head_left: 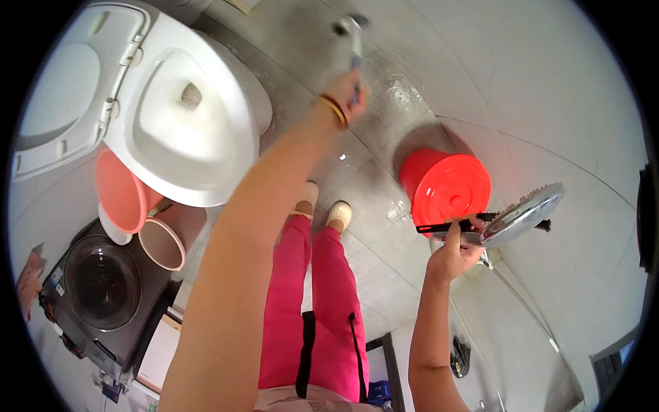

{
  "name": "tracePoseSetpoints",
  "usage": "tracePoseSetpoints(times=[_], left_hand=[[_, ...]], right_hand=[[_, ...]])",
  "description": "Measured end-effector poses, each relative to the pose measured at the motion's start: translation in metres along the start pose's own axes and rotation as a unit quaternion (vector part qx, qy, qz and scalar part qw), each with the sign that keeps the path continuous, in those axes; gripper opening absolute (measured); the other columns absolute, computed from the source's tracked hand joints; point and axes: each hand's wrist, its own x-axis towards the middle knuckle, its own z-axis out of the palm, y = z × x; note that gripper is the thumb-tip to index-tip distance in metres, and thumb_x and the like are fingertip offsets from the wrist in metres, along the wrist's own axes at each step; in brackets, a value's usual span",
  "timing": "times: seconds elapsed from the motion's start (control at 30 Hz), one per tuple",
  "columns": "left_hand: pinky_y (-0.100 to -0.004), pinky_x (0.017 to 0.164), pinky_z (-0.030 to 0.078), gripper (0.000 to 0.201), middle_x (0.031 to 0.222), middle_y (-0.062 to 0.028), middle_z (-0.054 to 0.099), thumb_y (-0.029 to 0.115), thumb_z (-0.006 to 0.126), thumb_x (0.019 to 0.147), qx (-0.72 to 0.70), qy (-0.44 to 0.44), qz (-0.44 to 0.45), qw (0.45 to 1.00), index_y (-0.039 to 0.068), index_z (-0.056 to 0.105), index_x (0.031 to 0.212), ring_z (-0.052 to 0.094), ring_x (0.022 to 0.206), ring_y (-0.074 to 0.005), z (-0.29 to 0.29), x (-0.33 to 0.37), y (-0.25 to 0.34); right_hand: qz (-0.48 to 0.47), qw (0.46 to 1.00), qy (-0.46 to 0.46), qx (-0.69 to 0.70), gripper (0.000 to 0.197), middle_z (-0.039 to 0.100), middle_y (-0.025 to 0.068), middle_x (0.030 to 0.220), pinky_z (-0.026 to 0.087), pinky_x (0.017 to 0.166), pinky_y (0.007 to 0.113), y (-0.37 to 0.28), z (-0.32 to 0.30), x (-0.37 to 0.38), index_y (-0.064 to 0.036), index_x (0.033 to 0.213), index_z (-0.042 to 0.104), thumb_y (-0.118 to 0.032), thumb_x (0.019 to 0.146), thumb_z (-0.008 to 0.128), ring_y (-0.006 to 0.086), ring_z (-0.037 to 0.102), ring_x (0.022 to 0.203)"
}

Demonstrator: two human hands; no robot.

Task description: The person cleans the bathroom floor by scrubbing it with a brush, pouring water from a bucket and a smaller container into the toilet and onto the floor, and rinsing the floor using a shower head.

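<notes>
My left hand reaches far forward over the tiled floor, closed round the handle of a white-and-blue tool. Motion blurs the tool's head, which shows dark patches on both sides, so its kind is unclear. On the right, my right hand holds two things together above a red bucket. One is a large round chrome shower head, tilted. The other is a black brush, lying behind the shower head, with dark bristles sticking out past its rim.
A white toilet with its lid raised stands at the left. Beside it are a pink bucket, a paler bin and a dark washing machine. A hose runs along the right wall. Water glistens on the grey floor tiles.
</notes>
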Motion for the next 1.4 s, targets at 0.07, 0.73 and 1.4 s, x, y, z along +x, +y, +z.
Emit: tracePoseSetpoints(times=[0.07, 0.73, 1.4], left_hand=[[-0.0176, 0.031, 0.027, 0.015, 0.057, -0.0012, 0.044, 0.02, 0.046, 0.083, -0.035, 0.015, 0.009, 0.999, 0.01, 0.036, 0.081, 0.038, 0.042, -0.0062, -0.001, 0.011, 0.02], [-0.0195, 0.029, 0.025, 0.016, 0.057, -0.0017, 0.046, 0.021, 0.046, 0.081, 0.158, -0.046, 0.008, 0.986, 0.011, 0.036, 0.088, 0.04, 0.039, -0.0075, -0.012, 0.013, -0.029], [-0.0242, 0.034, 0.037, 0.02, 0.057, -0.0035, 0.051, 0.023, 0.047, 0.078, 0.3, 0.044, 0.055, 0.951, 0.006, 0.044, 0.089, 0.047, 0.038, -0.0108, -0.007, 0.023, -0.021]], right_hand=[[-0.017, 0.998, -0.002, -0.061, 0.022, 0.051, 0.0067, 0.083, 0.04, 0.049, 0.019, 0.001, 0.001, 0.004, 0.0015, 0.095, 0.045, 0.006, 0.075, 0.052, 0.0079, 0.047, 0.06], [-0.025, 0.991, -0.022, -0.131, 0.019, 0.053, 0.0058, 0.077, 0.039, 0.05, 0.018, 0.035, 0.02, 0.006, 0.0009, 0.091, 0.048, 0.008, 0.074, 0.05, 0.0073, 0.046, 0.06], [0.04, 0.993, -0.025, -0.107, 0.024, 0.054, 0.0078, 0.078, 0.039, 0.046, 0.017, 0.044, 0.009, 0.012, 0.0001, 0.095, 0.045, 0.009, 0.073, 0.047, 0.0078, 0.049, 0.055]])
